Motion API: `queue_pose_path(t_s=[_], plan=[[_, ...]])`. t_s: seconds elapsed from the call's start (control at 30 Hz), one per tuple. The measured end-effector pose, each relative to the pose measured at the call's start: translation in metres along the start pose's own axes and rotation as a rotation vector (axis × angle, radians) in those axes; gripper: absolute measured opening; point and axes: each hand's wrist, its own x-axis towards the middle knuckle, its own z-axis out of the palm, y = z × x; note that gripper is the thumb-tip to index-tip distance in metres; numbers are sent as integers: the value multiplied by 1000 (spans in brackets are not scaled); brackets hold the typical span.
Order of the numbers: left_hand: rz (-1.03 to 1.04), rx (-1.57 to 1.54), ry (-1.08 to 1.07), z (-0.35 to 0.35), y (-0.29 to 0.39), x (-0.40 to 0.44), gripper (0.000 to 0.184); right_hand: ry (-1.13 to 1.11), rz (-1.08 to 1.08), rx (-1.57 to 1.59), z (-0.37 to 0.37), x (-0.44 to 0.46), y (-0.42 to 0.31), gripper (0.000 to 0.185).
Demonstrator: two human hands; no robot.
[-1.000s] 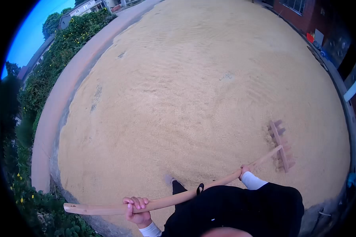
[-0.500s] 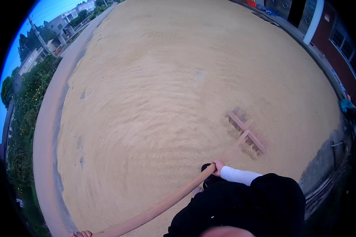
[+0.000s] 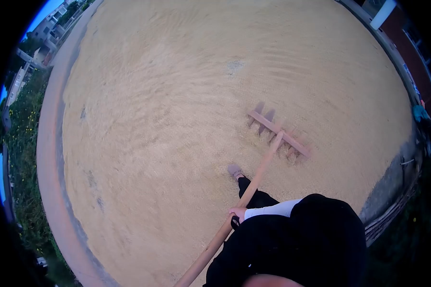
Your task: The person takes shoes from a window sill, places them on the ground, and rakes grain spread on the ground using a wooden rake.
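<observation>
My right hand (image 3: 238,213), at the end of a white sleeve, is wrapped round the long wooden handle of a rake (image 3: 266,162). From the bottom edge the handle slants up to the right. It ends in a wooden crossbar (image 3: 273,126) with several broad teeth. The head is over the layer of tan grain (image 3: 177,119), with teeth showing at its left end and others blurred at its right. My left hand is out of view, and the lower end of the handle is cut off by the frame.
My foot in a greyish shoe (image 3: 234,170) stands on the grain, left of the handle. A paved strip (image 3: 50,158) and green plants (image 3: 26,129) border the left side. To the right are a red-walled building (image 3: 407,48), a teal item (image 3: 420,114) and a bundle of sticks (image 3: 385,225).
The rake head has moved up and to the left, and its handle is steeper. My right hand has shifted left and down. My left hand has left the view, and a shoe now shows.
</observation>
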Motion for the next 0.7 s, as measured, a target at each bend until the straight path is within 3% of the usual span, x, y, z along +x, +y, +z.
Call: queue_pose_path(t_s=[0.07,0.1,0.13,0.23,0.27,0.3,0.37,0.4,0.43,0.5,0.53,0.6,0.67,0.7], plan=[[-9,65,120,24,-12,20,6,-64,95,118,-7,17,-48,12],[-1,98,182,37,-17,33,6,44,49,402,-3,12,-78,13],[-1,112,222,47,-19,44,6,171,-182,479,-7,28,-111,14],[-18,147,295,70,-33,75,5,246,-417,465,-34,81,-234,10],[-23,153,299,77,-40,85,5,450,-466,400,-38,92,-284,9],[-29,152,293,83,-47,94,5,460,-563,370,-55,121,-331,12],[-39,134,241,95,-58,110,5,537,-599,304,-45,97,-412,11],[-51,108,166,98,-62,120,4,535,-825,204,-33,90,-435,45],[-80,77,81,101,-66,130,4,593,-824,160,-17,84,-456,15],[-206,-33,-68,149,-101,126,7,434,-805,150,12,57,-483,53],[-274,-42,-228,164,-122,129,11,477,-799,76,22,66,-496,53],[-387,-57,-332,198,-153,127,11,566,-825,-52,47,71,-490,54],[-374,-53,-409,207,-158,126,12,619,-870,-88,77,39,-468,55],[-343,-47,-460,202,-152,129,14,603,-829,-122,90,24,-455,46]])
